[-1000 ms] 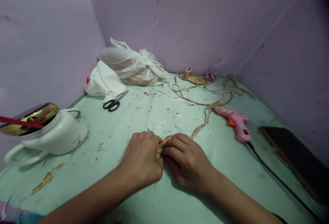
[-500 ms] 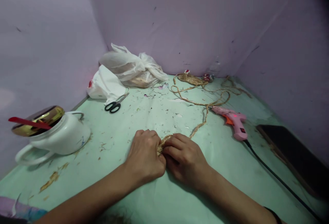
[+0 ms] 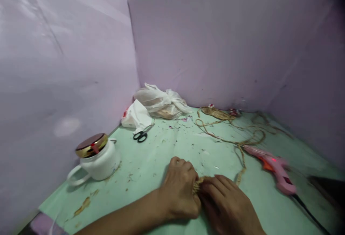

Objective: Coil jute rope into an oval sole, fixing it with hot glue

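Note:
A small piece of coiled jute rope point(image 3: 198, 185) shows between my two hands, mostly hidden by the fingers. My left hand point(image 3: 181, 188) is closed round its left side, knuckles up. Bent over the right side, my right hand point(image 3: 228, 200) grips it with the fingers. From behind the right hand a rope tail point(image 3: 242, 166) runs up the table toward loose loops of the same rope. The pink glue gun point(image 3: 279, 170) lies to the right, its red light on and its nozzle touching or very near the rope.
At the left stands a white mug point(image 3: 104, 163) with a gold lid and a red stick. Black-handled scissors point(image 3: 140, 136) lie by a white packet point(image 3: 137, 116) and a knotted plastic bag point(image 3: 164, 102). A woven rope piece point(image 3: 217, 113) is at the back; a dark flat object point(image 3: 327, 191) lies right.
The camera view has tilted up and swung left, so everything sits lower and further right. Both hands keep their grip on the rope piece.

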Available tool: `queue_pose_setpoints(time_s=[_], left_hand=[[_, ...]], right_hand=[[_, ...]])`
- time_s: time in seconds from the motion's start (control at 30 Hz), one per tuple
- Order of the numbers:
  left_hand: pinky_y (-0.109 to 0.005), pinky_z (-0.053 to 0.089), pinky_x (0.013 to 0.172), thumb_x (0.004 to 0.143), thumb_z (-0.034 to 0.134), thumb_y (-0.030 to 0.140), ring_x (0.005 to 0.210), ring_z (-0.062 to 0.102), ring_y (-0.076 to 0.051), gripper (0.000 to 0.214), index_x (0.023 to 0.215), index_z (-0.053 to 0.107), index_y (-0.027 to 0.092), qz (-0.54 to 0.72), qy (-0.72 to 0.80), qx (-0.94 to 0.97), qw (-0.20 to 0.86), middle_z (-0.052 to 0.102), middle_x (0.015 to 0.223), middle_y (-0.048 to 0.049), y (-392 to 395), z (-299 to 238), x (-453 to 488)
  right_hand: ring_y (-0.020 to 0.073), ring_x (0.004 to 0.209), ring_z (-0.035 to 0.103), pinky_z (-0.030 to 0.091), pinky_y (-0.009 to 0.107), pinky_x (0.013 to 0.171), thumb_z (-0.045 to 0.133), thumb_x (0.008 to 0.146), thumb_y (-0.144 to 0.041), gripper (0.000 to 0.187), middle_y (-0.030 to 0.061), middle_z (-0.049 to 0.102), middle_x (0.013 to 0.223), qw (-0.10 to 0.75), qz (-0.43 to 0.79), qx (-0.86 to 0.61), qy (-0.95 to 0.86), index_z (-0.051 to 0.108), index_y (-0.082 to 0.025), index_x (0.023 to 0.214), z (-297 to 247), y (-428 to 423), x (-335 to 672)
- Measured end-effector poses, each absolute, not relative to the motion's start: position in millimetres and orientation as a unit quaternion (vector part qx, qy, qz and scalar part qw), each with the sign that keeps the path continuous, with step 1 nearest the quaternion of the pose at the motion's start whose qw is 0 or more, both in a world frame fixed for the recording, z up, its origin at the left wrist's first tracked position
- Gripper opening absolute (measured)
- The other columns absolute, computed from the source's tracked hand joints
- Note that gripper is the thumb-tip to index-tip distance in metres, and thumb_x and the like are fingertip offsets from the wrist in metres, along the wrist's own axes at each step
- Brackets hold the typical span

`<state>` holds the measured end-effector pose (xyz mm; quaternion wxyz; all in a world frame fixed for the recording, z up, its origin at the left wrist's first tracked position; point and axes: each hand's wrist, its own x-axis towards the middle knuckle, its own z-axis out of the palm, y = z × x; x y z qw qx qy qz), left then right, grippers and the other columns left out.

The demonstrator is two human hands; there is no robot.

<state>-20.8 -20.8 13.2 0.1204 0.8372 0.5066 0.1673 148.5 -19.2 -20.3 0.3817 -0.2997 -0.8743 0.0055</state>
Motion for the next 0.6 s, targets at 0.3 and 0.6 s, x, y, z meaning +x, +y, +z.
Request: queue_pose_setpoints(time_s=[0.3, 0.6], left_hand=[[-0.035, 0.041, 0.078, 0.059, 0.056, 0.014, 0.079, 0.057, -0.02, 0.02, 0.075, 0.068, 0.018, 0.148, 0.505, 0.831, 0.178, 0.065, 0.08, -0.0043, -3.2, 15.0, -21.8], [-0.036, 0.041, 0.077, 0.056, 0.055, 0.014, 0.076, 0.058, -0.019, 0.019, 0.07, 0.068, 0.018, 0.179, 0.494, 0.827, 0.198, 0.065, 0.076, -0.0035, -4.1, 8.8, -22.6]], right_hand=[[0.022, 0.088, 0.058, 0.044, 0.043, 0.084, 0.059, 0.077, -0.014, 0.009, 0.0079, 0.066, 0.097, 0.357, 0.111, -0.31, -0.874, 0.062, -0.02, 0.083, -7.0, -10.2, 165.1], [0.0215, 0.078, 0.061, 0.051, 0.036, 0.067, 0.055, 0.075, -0.011, 0.014, 0.0082, 0.068, 0.085, 0.352, 0.158, -0.333, -0.86, 0.066, -0.019, 0.077, -12.6, -13.8, 150.0]])
